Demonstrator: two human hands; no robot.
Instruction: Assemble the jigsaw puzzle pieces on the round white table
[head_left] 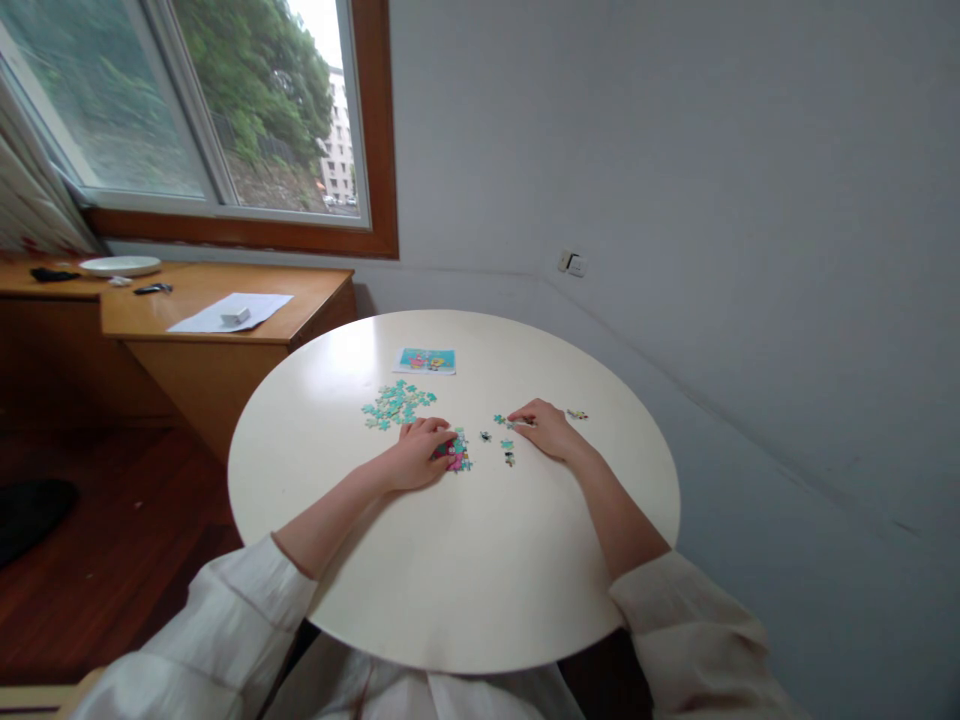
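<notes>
My left hand [417,456] lies on the table against a partly joined jigsaw section [453,455] with pink and red in it. Its thumb and fingers bracket the section's left side and cover part of it. My right hand [547,428] has its fingertips lowered together on a small puzzle piece [523,421], mostly hidden under them. Just left of those fingertips is a teal puzzle piece [499,420]. Between the hands lie a dark-marked piece [486,436], a teal and yellow piece [507,444] and a piece with black [510,459].
A heap of loose teal pieces [397,402] sits beyond my left hand. Behind it lies a picture card [426,361]. More pieces [577,414] are right of my right hand. All rest on a round white table [450,570]; a wooden desk [322,290] stands behind left.
</notes>
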